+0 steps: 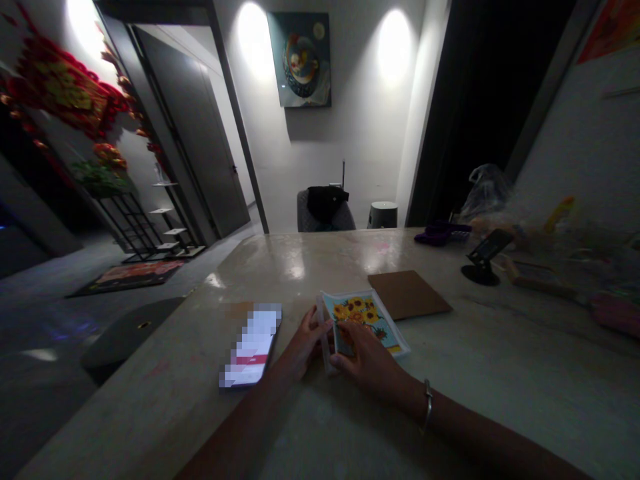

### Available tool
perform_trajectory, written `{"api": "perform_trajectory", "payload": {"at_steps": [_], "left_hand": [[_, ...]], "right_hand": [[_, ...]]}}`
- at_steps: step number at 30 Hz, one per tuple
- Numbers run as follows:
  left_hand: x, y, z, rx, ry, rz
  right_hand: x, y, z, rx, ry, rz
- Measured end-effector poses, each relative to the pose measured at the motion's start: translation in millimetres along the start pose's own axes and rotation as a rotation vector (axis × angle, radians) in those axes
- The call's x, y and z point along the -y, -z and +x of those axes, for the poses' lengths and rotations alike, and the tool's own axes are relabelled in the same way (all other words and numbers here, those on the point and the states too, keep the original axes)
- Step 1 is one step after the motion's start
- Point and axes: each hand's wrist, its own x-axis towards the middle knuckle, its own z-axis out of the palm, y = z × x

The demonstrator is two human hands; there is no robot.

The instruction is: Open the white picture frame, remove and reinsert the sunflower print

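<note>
A shallow clear-edged case (pixel 401 341) lies on the pale table (pixel 320 427), with a sunflower picture (pixel 367 308) on a light blue ground in it. My left hand (pixel 307 341) grips the case's left edge, fingers bent around it. Over the lower left part of the picture is my right hand (pixel 363 353), its fingers bent and pressed at the picture's left edge, where a dark strip shows beneath them. The fingertips of my right hand are partly hidden. A bracelet is on my right wrist.
Left of my hands lies a phone (pixel 255 347) with a lit, blurred screen. A brown board (pixel 410 295) rests behind the case on the right. Farther right are a black phone stand (pixel 483 260), a purple item (pixel 443 233) and plastic bags (pixel 487 193). A chair (pixel 325 210) stands beyond the table.
</note>
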Motion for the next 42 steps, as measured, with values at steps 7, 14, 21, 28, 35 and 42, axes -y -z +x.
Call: {"api": "perform_trajectory", "payload": {"at_steps": [7, 14, 21, 28, 35, 42], "left_hand": [[1.6, 1.4, 0.2, 0.005, -0.003, -0.012], [1.8, 1.3, 1.5, 0.078, -0.086, -0.071], [3.7, 10.8, 8.7, 0.050, 0.057, -0.071], [4.4, 12.2, 9.1, 0.117, 0.089, -0.176], [3.6, 11.0, 6.2, 0.110, 0.077, -0.165], [4.4, 9.2, 5.2, 0.088, -0.009, -0.098]], "right_hand": [[-3.3, -2.5, 1.6, 0.024, -0.038, 0.058], [-3.6, 0.6, 3.1, 0.045, -0.077, 0.166], [-2.3, 0.3, -2.1, 0.072, 0.010, 0.013], [-4.2, -2.7, -1.3, 0.024, 0.026, -0.033], [-5.9, 0.1, 2.2, 0.032, -0.034, 0.032], [-13.3, 3.2, 9.9, -0.009, -0.161, 0.114]]}}
